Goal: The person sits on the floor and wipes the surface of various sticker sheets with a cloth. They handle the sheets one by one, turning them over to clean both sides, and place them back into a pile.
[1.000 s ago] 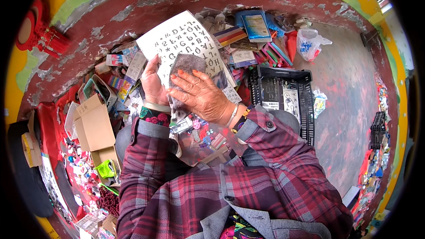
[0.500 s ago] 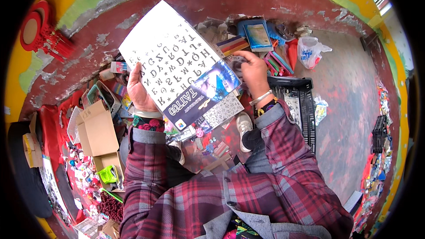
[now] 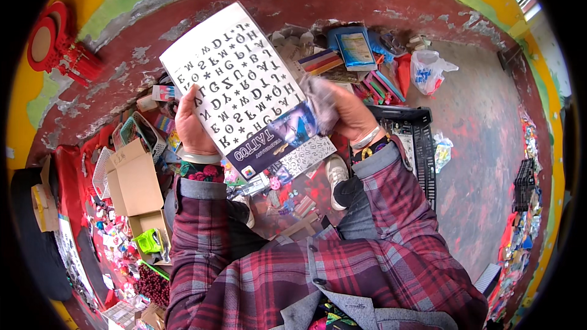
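My left hand [image 3: 194, 127] grips the left edge of a white sheet of black letters [image 3: 235, 76], thumb on its front. The sheet is tilted, with a dark band and a blue picture across its lower part. In my right hand [image 3: 351, 110] is a bunched grey cloth [image 3: 318, 101], pressed against the sheet's right edge; the fingers are partly hidden. Below the held sheet, another lettered sheet [image 3: 309, 157] shows, partly covered.
Beside my right forearm stands a black plastic crate [image 3: 422, 122] with sheets inside. An open cardboard box [image 3: 136, 177] lies to the left among baskets and small goods. A white plastic bag [image 3: 431, 70] and a blue package [image 3: 356, 49] are by the far wall.
My right hand has brought the grey cloth onto the sheet's right edge. The sheet has tipped, and the glare on its upper part has faded, showing more letters.
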Motion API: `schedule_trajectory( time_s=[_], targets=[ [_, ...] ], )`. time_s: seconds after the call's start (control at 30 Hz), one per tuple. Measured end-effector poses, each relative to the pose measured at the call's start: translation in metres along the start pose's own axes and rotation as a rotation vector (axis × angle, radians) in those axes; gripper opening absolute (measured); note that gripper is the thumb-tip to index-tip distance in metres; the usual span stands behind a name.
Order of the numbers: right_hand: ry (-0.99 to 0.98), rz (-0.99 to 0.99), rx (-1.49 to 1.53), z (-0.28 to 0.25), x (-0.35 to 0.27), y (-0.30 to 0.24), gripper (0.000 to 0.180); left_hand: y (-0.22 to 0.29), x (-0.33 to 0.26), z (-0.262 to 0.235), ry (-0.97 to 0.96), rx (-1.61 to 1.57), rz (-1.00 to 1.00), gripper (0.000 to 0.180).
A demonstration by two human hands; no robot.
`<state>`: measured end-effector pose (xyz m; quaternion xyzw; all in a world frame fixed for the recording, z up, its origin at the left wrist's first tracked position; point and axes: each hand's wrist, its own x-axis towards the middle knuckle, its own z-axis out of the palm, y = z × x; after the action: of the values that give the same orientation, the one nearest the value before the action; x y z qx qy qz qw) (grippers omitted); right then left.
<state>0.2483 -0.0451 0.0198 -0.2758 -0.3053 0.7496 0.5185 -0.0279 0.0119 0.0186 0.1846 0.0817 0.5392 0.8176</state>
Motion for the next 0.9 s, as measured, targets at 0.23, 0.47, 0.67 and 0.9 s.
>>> schedule_trajectory(
  time_s=[0.23, 0.47, 0.67, 0.9],
  targets=[
    [0.102, -0.01, -0.188, 0.007, 0.002, 0.016, 0.028, -0.017, 0.005, -0.006, 0.1, 0.062, -0.022, 0.048],
    [0.224, -0.218, -0.308, 0.01, 0.005, 0.017, 0.026, -0.024, -0.002, -0.005, -0.018, -0.019, -0.001, 0.056],
    [0.373, -0.32, -0.68, -0.007, 0.01, 0.026, 0.03, -0.039, -0.009, 0.014, 0.189, 0.389, 0.019, 0.045],
    [0.077, -0.065, -0.288, 0.006, 0.004, 0.009, 0.028, -0.031, -0.003, 0.006, 0.125, 0.316, 0.049, 0.043]
  ],
)
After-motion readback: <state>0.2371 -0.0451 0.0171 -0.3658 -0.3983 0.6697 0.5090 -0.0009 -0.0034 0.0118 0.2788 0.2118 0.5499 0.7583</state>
